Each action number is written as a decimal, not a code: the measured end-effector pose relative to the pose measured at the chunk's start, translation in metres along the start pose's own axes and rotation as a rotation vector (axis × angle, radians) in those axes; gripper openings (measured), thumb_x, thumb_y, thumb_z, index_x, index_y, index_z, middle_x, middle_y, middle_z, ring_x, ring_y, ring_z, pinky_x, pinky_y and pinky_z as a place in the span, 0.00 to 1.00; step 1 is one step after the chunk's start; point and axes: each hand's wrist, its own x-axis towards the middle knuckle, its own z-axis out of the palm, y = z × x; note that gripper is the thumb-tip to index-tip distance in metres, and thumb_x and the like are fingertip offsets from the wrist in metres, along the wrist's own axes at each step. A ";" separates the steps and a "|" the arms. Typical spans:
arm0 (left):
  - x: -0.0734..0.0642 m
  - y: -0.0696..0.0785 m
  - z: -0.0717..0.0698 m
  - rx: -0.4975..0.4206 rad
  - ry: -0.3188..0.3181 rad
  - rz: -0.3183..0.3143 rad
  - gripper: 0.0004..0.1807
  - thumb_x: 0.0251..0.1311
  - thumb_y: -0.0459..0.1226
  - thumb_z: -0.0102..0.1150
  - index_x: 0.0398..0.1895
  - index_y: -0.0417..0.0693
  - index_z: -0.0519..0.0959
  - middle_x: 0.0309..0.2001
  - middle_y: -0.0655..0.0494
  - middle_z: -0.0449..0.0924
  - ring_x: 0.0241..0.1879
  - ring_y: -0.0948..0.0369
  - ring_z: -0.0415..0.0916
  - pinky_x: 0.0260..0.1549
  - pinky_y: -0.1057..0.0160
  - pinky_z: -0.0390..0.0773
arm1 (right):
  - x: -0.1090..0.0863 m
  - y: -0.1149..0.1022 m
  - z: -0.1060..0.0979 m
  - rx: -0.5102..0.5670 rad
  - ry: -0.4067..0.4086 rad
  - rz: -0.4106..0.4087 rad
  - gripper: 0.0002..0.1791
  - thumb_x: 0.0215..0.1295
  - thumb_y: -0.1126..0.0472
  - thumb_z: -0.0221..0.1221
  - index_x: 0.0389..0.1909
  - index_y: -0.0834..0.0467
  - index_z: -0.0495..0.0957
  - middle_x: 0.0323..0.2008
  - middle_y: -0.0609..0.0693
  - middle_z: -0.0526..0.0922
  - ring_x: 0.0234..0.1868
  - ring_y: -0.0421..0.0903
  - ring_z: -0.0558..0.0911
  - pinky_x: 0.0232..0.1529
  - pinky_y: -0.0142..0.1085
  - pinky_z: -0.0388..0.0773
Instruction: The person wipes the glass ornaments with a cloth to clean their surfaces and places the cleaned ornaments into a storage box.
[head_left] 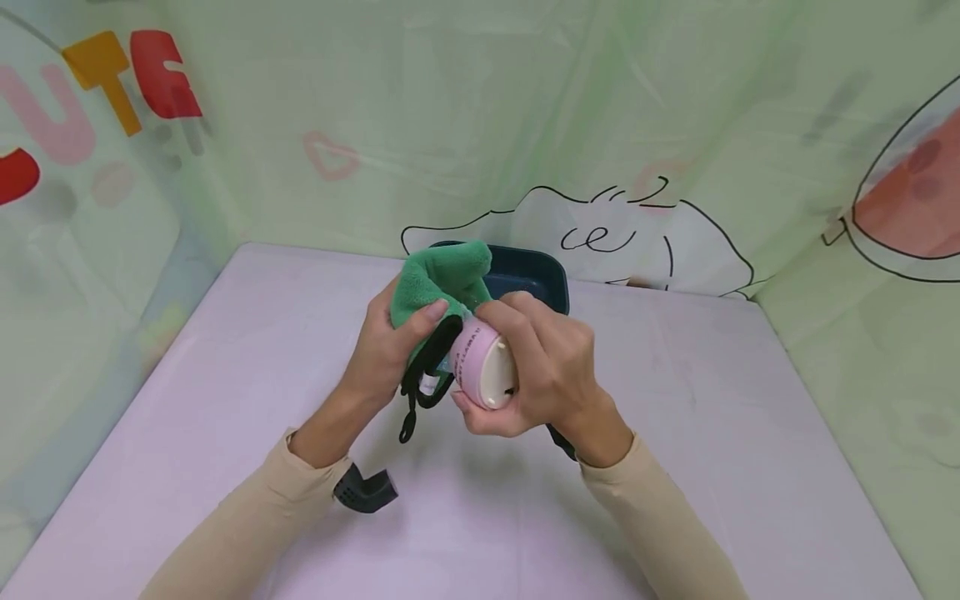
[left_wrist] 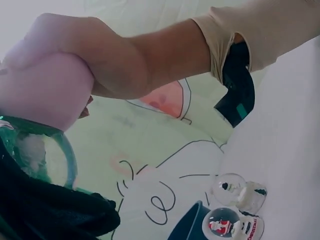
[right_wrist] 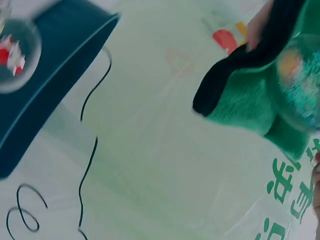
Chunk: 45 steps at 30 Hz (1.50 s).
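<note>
In the head view a snow globe with a pink base (head_left: 468,360) is tilted between the two hands, its pale underside facing the right. My right hand (head_left: 553,367) grips it by that base. A green plush cloth with black trim and a black loop (head_left: 429,283) is held by my left hand (head_left: 381,354), thumb on top, against the glass side. Most of the glass is hidden by cloth in the head view. From the left wrist the clear dome (left_wrist: 47,155) shows beside the cloth; from the right wrist teal glitter shows inside the globe (right_wrist: 302,82).
A dark blue tray (head_left: 551,279) stands at the back of the pale table (head_left: 660,400), behind the hands. Two small snow globes (left_wrist: 225,223) show near the tray in the left wrist view. A printed curtain (head_left: 450,125) encloses the table's back and sides.
</note>
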 end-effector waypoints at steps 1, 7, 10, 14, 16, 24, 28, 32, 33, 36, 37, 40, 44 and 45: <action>0.000 0.001 0.000 -0.003 -0.002 -0.017 0.30 0.62 0.44 0.59 0.65 0.39 0.72 0.56 0.48 0.79 0.53 0.54 0.77 0.53 0.62 0.79 | 0.000 0.001 0.000 -0.005 0.006 -0.037 0.33 0.52 0.36 0.55 0.38 0.65 0.77 0.27 0.56 0.78 0.18 0.49 0.77 0.17 0.41 0.80; -0.001 0.001 0.001 0.007 -0.031 -0.030 0.30 0.63 0.45 0.60 0.65 0.40 0.72 0.55 0.48 0.79 0.53 0.55 0.78 0.54 0.62 0.78 | 0.003 0.008 -0.002 -0.035 0.026 -0.207 0.31 0.54 0.37 0.55 0.37 0.63 0.78 0.26 0.54 0.76 0.17 0.46 0.70 0.14 0.38 0.74; -0.002 -0.001 0.000 0.017 -0.050 0.027 0.31 0.64 0.46 0.60 0.67 0.40 0.71 0.57 0.48 0.79 0.54 0.54 0.78 0.55 0.61 0.78 | 0.003 0.009 -0.001 -0.034 0.038 -0.227 0.31 0.55 0.37 0.54 0.37 0.63 0.78 0.26 0.54 0.76 0.16 0.46 0.70 0.14 0.38 0.75; -0.003 -0.003 0.000 0.050 -0.066 0.127 0.37 0.64 0.53 0.62 0.68 0.37 0.69 0.60 0.47 0.78 0.56 0.53 0.77 0.54 0.62 0.79 | 0.001 0.010 0.001 0.002 0.078 -0.185 0.32 0.54 0.36 0.54 0.36 0.64 0.78 0.26 0.56 0.78 0.17 0.48 0.74 0.16 0.41 0.78; -0.003 -0.003 0.000 0.075 -0.074 0.171 0.42 0.63 0.58 0.63 0.68 0.35 0.67 0.61 0.46 0.76 0.58 0.53 0.77 0.54 0.62 0.79 | 0.000 0.010 0.001 0.027 0.098 -0.146 0.33 0.53 0.35 0.54 0.36 0.64 0.77 0.26 0.56 0.78 0.17 0.49 0.76 0.16 0.43 0.79; -0.001 -0.002 -0.001 0.165 -0.120 0.305 0.48 0.61 0.63 0.62 0.67 0.32 0.64 0.63 0.45 0.72 0.58 0.50 0.75 0.56 0.59 0.79 | -0.004 0.009 0.002 0.164 0.103 0.061 0.35 0.52 0.35 0.55 0.38 0.67 0.75 0.28 0.58 0.80 0.21 0.50 0.80 0.16 0.44 0.80; 0.000 -0.003 -0.002 0.150 -0.144 0.336 0.48 0.61 0.63 0.62 0.66 0.30 0.64 0.63 0.49 0.71 0.57 0.50 0.74 0.56 0.59 0.78 | -0.005 0.008 0.001 0.244 0.083 0.190 0.35 0.52 0.37 0.55 0.41 0.68 0.75 0.30 0.58 0.81 0.24 0.49 0.79 0.20 0.42 0.81; 0.001 -0.004 -0.003 0.133 -0.145 0.359 0.49 0.61 0.63 0.61 0.67 0.30 0.63 0.64 0.52 0.71 0.60 0.50 0.71 0.59 0.59 0.76 | -0.003 0.004 0.000 0.286 0.071 0.337 0.36 0.54 0.36 0.54 0.43 0.68 0.75 0.32 0.58 0.81 0.27 0.49 0.78 0.25 0.42 0.80; 0.001 -0.004 -0.003 0.129 -0.141 0.363 0.49 0.61 0.63 0.62 0.67 0.30 0.64 0.64 0.53 0.71 0.61 0.50 0.71 0.60 0.58 0.75 | -0.002 0.003 -0.001 0.287 0.058 0.376 0.37 0.56 0.35 0.54 0.44 0.68 0.75 0.33 0.58 0.82 0.28 0.49 0.79 0.26 0.43 0.80; 0.002 -0.005 -0.003 0.137 -0.129 0.384 0.47 0.61 0.63 0.62 0.67 0.33 0.65 0.64 0.52 0.70 0.62 0.49 0.70 0.61 0.56 0.75 | 0.001 -0.001 -0.003 0.283 -0.006 0.494 0.36 0.57 0.36 0.52 0.47 0.67 0.75 0.37 0.58 0.82 0.32 0.49 0.79 0.28 0.45 0.81; 0.002 -0.005 -0.003 0.148 -0.124 0.395 0.46 0.61 0.62 0.62 0.67 0.34 0.66 0.64 0.51 0.70 0.63 0.49 0.69 0.61 0.56 0.74 | 0.002 -0.002 -0.004 0.283 -0.031 0.529 0.36 0.57 0.37 0.52 0.47 0.66 0.75 0.37 0.58 0.82 0.33 0.49 0.80 0.28 0.45 0.81; 0.003 -0.006 -0.003 0.180 -0.116 0.428 0.42 0.61 0.61 0.62 0.65 0.38 0.69 0.63 0.48 0.70 0.62 0.47 0.68 0.60 0.54 0.73 | 0.004 -0.004 -0.007 0.293 -0.088 0.619 0.33 0.54 0.42 0.52 0.49 0.66 0.74 0.38 0.58 0.81 0.33 0.48 0.79 0.27 0.45 0.81; 0.004 -0.007 -0.003 0.203 -0.102 0.455 0.39 0.61 0.61 0.63 0.64 0.42 0.71 0.63 0.47 0.70 0.63 0.46 0.67 0.59 0.53 0.73 | 0.007 -0.004 -0.008 0.321 -0.122 0.699 0.30 0.53 0.45 0.53 0.49 0.66 0.74 0.37 0.57 0.81 0.32 0.46 0.79 0.24 0.42 0.80; 0.004 -0.007 -0.003 0.208 -0.098 0.463 0.39 0.61 0.60 0.63 0.64 0.42 0.72 0.63 0.47 0.70 0.63 0.46 0.67 0.59 0.53 0.73 | 0.007 -0.004 -0.008 0.332 -0.126 0.716 0.30 0.53 0.46 0.53 0.49 0.65 0.74 0.37 0.56 0.81 0.31 0.46 0.79 0.24 0.41 0.80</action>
